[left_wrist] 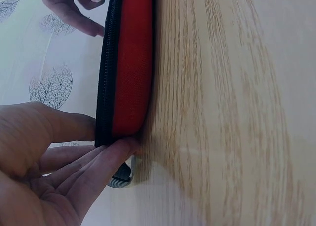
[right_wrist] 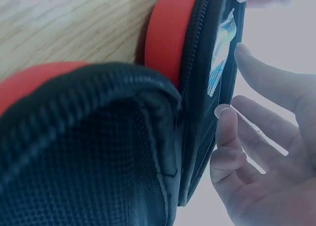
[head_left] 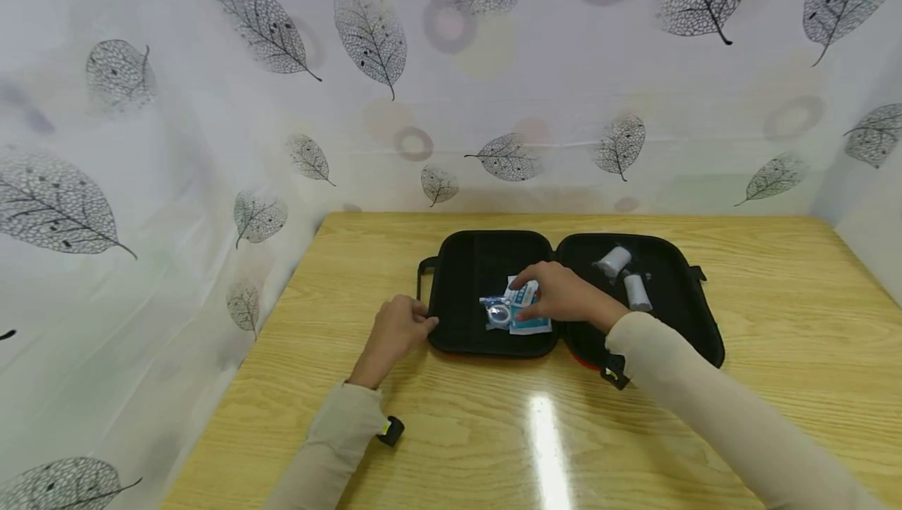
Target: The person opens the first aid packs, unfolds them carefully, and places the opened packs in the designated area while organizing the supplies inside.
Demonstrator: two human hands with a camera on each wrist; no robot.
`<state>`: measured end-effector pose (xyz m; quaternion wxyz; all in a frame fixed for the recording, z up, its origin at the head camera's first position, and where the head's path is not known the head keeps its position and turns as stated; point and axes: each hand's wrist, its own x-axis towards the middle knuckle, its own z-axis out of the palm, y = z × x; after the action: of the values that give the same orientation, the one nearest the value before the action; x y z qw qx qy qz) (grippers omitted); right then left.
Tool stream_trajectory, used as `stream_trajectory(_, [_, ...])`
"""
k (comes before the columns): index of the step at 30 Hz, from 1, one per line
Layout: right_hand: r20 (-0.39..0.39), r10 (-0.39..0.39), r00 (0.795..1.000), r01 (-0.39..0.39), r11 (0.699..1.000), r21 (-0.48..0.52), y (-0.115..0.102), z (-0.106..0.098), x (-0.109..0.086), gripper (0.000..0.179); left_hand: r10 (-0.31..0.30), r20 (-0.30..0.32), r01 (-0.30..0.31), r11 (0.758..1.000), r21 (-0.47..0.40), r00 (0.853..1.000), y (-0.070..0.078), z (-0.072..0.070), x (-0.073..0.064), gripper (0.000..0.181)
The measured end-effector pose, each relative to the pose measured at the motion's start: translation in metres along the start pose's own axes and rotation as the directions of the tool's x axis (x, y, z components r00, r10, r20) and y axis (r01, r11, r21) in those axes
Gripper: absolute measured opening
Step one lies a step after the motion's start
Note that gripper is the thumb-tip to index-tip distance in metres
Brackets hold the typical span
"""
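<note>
A black-lined zip case (head_left: 454,291) with a red outer shell lies spread on the table. At the corner of its left half, my left hand (head_left: 398,330) holds the edge. The left wrist view shows the thumb on the zipper rim and the fingers against the red side (left_wrist: 133,63). My right hand (head_left: 564,291) hovers over that half with thumb and fingers apart. Below it lie a blue-and-white packet (head_left: 530,326) and a clear packet with a white ring-shaped roll (head_left: 499,314). The right wrist view shows one packet (right_wrist: 223,53) near the thumb.
Two white wrapped rolls (head_left: 637,292) lie in the case's right half. The wooden table (head_left: 451,432) extends around the case. A leaf-patterned cloth (head_left: 395,134) hangs behind and to the left.
</note>
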<state>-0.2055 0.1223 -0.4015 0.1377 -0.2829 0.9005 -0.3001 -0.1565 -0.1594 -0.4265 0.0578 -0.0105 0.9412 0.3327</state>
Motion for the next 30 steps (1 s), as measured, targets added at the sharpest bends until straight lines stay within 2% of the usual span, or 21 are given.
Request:
stream_trajectory(10, [0.009, 0.001, 1.000, 0.000, 0.995, -0.103, -0.006, 0.013, 0.007, 0.051, -0.012, 0.000, 0.012, 1.000, 0.001, 1.000, 0.001, 0.000, 0.001, 0.028])
stream_trajectory(17, [0.030, 0.030, 0.999, -0.026, 0.993, -0.111, -0.007, 0.022, 0.010, 0.055, -0.020, 0.004, 0.020, 1.000, -0.003, 1.000, 0.002, 0.000, 0.000, 0.028])
stream_trajectory(24, [0.015, -0.012, 1.000, 0.015, 0.985, -0.172, -0.009, 0.027, 0.010, 0.049, -0.013, 0.001, 0.013, 1.000, -0.003, 1.000, 0.001, 0.000, 0.001, 0.028])
stream_trajectory(30, [0.009, -0.032, 0.999, 0.034, 0.974, -0.223, -0.011, 0.030, 0.011, 0.036, -0.009, -0.001, 0.009, 1.000, -0.002, 1.000, 0.000, 0.000, 0.001, 0.029])
